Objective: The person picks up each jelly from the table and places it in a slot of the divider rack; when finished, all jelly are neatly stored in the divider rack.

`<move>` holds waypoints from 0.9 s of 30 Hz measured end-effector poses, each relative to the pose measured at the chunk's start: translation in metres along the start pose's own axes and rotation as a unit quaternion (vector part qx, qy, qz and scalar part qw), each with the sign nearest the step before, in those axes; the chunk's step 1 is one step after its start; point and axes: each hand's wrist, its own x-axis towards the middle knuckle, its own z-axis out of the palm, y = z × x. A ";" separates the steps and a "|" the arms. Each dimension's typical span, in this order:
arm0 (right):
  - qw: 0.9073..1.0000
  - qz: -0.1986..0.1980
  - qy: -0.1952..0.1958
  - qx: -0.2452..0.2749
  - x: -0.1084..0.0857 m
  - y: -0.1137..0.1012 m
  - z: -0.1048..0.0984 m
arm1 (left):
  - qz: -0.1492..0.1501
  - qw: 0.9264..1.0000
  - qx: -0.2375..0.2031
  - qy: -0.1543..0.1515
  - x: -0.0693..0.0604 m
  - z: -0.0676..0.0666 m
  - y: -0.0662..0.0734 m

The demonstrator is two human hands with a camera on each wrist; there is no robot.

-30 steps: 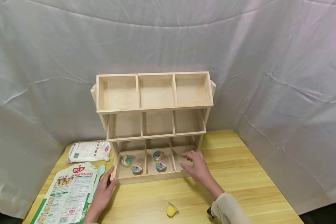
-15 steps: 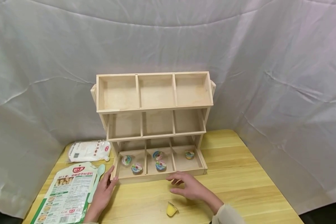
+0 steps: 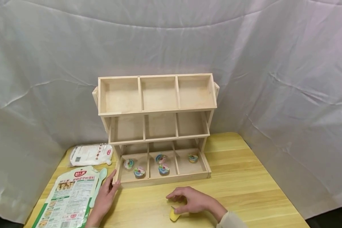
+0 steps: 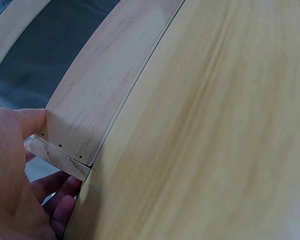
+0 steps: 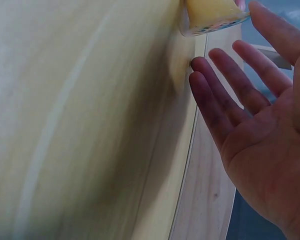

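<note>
My left hand (image 3: 104, 196) holds the front left corner of the wooden three-tier rack (image 3: 159, 180); in the left wrist view its thumb (image 4: 32, 122) lies at the top edge, with fingers bent by the side. On the table in front of the rack lies a yellow jelly cup (image 3: 174, 217). Over it is my right hand (image 3: 192, 200), thumb at the cup. In the right wrist view, the fingers (image 5: 235, 90) are spread and the thumb tip meets or nearly meets the rim of the jelly cup (image 5: 212, 12). Several jelly cups sit in the bottom tier; one (image 3: 193, 158) is in its right compartment.
Left of the rack are a green-and-white printed packet (image 3: 69, 196), a pale green spoon (image 3: 98, 186) and a white spouted pouch (image 3: 91, 154). Grey cloth (image 3: 171, 41) hangs behind and at both sides. The wooden table (image 3: 245, 183) extends to the right.
My right hand has left the right compartment, leaving a jelly cup there, and has come down and toward me to the yellow jelly cup on the table. My left hand stays put.
</note>
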 end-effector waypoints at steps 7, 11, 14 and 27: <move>0.999 0.009 -0.004 0.045 0.000 0.005 0.005 | 0.000 1.000 -0.001 0.000 -0.001 0.001 0.000; 0.999 -0.001 -0.006 0.053 0.000 0.007 0.006 | 0.007 1.000 -0.003 0.004 0.000 0.002 0.000; 0.999 -0.004 -0.004 0.054 -0.001 0.008 0.006 | 0.010 1.000 -0.001 0.008 0.000 0.001 0.001; 0.998 -0.014 -0.016 0.063 -0.003 0.012 0.008 | -0.014 1.000 -0.001 -0.001 0.001 0.002 0.001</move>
